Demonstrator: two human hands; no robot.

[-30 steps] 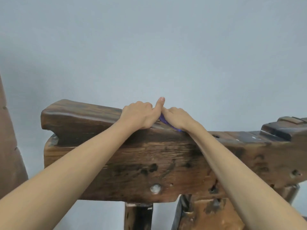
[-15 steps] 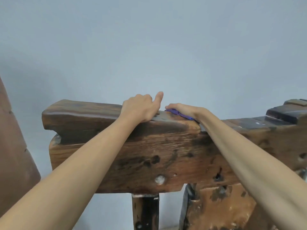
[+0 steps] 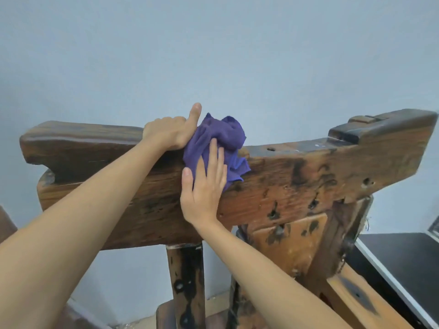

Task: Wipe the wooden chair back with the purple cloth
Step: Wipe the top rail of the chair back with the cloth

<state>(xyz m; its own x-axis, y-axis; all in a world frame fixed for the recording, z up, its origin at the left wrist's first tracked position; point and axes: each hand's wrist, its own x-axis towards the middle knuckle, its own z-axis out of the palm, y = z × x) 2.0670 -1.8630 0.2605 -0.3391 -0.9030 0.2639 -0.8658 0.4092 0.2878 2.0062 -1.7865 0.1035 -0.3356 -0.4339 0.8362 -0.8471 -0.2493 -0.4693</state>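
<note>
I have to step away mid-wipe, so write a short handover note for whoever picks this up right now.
Left hand: curled over the top edge of the chair back, bracing it, thumb up, touching the cloth.
Right hand: flat, fingers extended, pressing the purple cloth against the front face.
Cloth: bunched, draped over the top edge near the middle.
Done: cannot tell how much is wiped.
Left: wipe along the front face and top, both ends.

There is one view, from the person's head, close behind the chair back. It faces forward and slightly down, toward the far wall. Both forearms reach in from the near edge, left and right.
</note>
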